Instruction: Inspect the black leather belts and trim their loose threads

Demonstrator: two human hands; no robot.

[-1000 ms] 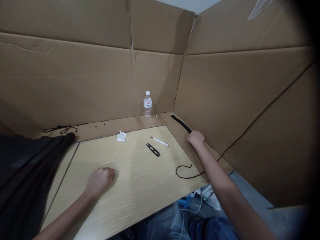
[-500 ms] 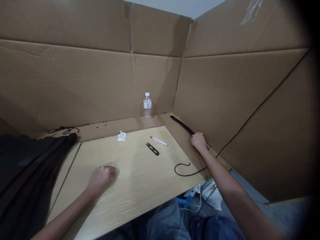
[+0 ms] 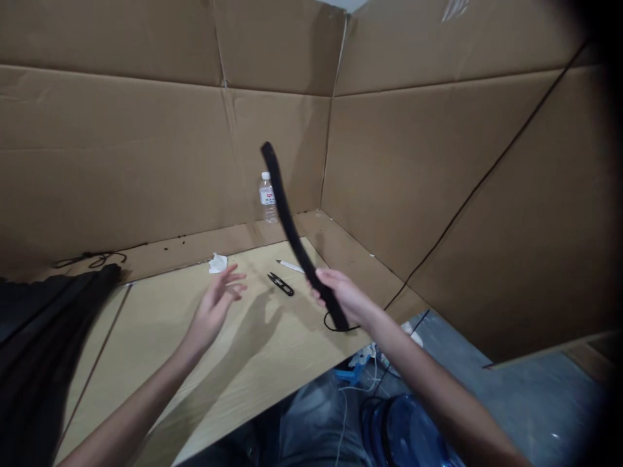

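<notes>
While the right hand (image 3: pixel 343 295) closes around the lower end of a black strap (image 3: pixel 292 227) raised at frame centre, the left hand (image 3: pixel 217 308) hovers open left of it. The strap looks light and limp-stiff, best held near its end. Snips (image 3: pixel 281 283), a pen (image 3: pixel 290 266) and a bottle (image 3: pixel 267 197) sit behind on the tabletop (image 3: pixel 160 350).

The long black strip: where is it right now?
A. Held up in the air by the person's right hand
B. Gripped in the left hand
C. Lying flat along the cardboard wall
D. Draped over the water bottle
A: the right hand grips the long black strip near its lower end, and it rises tilted above the table, while the left hand is open and apart from it.
</notes>
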